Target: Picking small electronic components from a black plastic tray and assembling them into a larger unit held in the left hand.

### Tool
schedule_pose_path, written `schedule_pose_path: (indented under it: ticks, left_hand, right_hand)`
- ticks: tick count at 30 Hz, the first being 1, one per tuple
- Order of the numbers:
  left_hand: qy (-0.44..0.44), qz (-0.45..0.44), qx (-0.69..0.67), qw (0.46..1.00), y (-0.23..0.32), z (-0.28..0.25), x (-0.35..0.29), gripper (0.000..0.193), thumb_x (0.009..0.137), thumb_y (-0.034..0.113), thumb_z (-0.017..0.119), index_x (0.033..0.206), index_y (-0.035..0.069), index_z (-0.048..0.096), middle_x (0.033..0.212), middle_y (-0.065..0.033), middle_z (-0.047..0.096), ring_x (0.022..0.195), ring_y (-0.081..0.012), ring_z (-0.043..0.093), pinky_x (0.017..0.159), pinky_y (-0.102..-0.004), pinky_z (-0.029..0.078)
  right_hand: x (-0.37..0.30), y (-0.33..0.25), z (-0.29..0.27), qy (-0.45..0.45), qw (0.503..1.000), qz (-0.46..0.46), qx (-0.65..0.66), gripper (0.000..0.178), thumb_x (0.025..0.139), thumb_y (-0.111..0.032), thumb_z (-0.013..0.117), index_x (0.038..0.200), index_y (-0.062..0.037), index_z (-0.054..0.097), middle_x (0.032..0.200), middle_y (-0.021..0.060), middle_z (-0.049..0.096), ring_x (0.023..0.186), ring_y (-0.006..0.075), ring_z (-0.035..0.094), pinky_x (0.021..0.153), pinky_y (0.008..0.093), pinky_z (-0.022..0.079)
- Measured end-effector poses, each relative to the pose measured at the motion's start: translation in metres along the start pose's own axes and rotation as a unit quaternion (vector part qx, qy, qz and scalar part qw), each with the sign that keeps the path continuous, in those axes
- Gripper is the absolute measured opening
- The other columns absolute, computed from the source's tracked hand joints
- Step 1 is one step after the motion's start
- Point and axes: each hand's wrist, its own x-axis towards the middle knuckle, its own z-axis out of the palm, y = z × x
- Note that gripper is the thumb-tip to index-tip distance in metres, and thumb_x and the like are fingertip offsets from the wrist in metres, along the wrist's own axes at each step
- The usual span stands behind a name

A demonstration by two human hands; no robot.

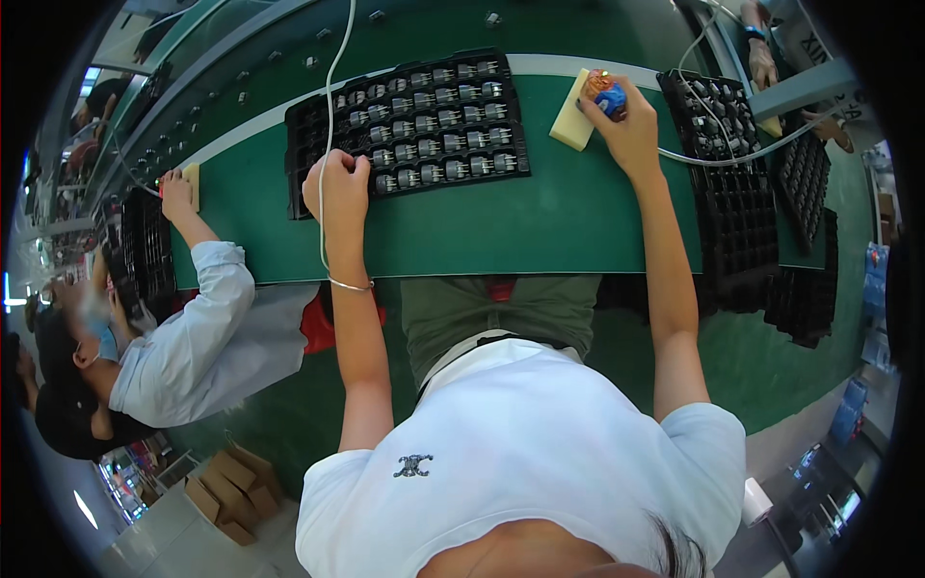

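A black compartment tray (414, 120) lies on the green work surface, with small metal cylindrical parts, likely little motors, in rows. Over its near left part is my left hand (337, 193), fingers curled in; whatever they may hold is hidden. A white cable (330, 106) crosses in front of that hand. To the right of the tray, my right hand (628, 130) is closed round a small rounded blue-and-orange thing (607, 96), whose kind I cannot make out. It is held against or just over a pale yellow block (572, 114) on the surface.
More black trays (718, 116) stand at the right, under a pale cable. Beyond the green work surface (482, 226), small parts (310, 62) sit on a green strip. A co-worker (193, 318) sits at the left; another person's hands (761, 63) show at the far right.
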Motion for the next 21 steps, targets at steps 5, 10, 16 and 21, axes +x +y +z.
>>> schedule_pose_path:
  ticks: [5,10,16,21]
  left_hand:
    - [0.018,-0.025,-0.115,0.993,0.012,-0.005,-0.006,0.02,0.082,0.022,0.071,0.077,0.002,0.068,0.068,-0.0059,0.065,0.062,-0.017,0.061,0.059,-0.0309,0.047]
    - [-0.091,-0.037,-0.567,0.818,0.041,0.009,-0.015,0.01,0.089,0.008,0.064,0.09,-0.001,0.068,0.084,-0.0049,0.068,0.067,-0.0088,0.059,0.063,-0.0217,0.048]
    - [-0.21,-0.049,-0.612,0.761,0.076,0.027,-0.025,0.007,0.092,0.006,0.057,0.096,0.001,0.059,0.094,-0.0145,0.071,0.061,-0.0109,0.061,0.058,-0.0195,0.044]
    - [-0.108,0.026,-0.515,0.85,0.09,0.047,-0.035,0.02,0.081,-0.001,0.063,0.101,0.001,0.066,0.081,-0.0015,0.06,0.066,-0.0068,0.054,0.061,-0.022,0.046]
  right_hand:
    - [-0.005,0.003,-0.001,0.019,1.0,0.0,0.008,0.042,0.079,-0.025,0.078,0.108,0.0012,0.063,0.078,0.004,0.063,0.061,0.0072,0.054,0.057,0.0229,0.046]
    - [-0.004,0.008,-0.004,0.028,0.999,-0.012,0.02,0.041,0.078,-0.024,0.078,0.107,0.0008,0.064,0.077,0.0033,0.061,0.06,0.0076,0.053,0.056,0.0231,0.045]
    - [0.0,0.007,-0.004,0.023,1.0,-0.017,0.008,0.038,0.078,-0.023,0.078,0.105,0.0005,0.064,0.077,0.0034,0.061,0.061,0.008,0.052,0.057,0.0233,0.045]
    - [0.01,0.017,0.01,0.006,0.999,-0.025,0.032,0.037,0.078,-0.018,0.077,0.107,0.0015,0.063,0.081,0.0042,0.062,0.069,0.0069,0.055,0.061,0.0249,0.048]
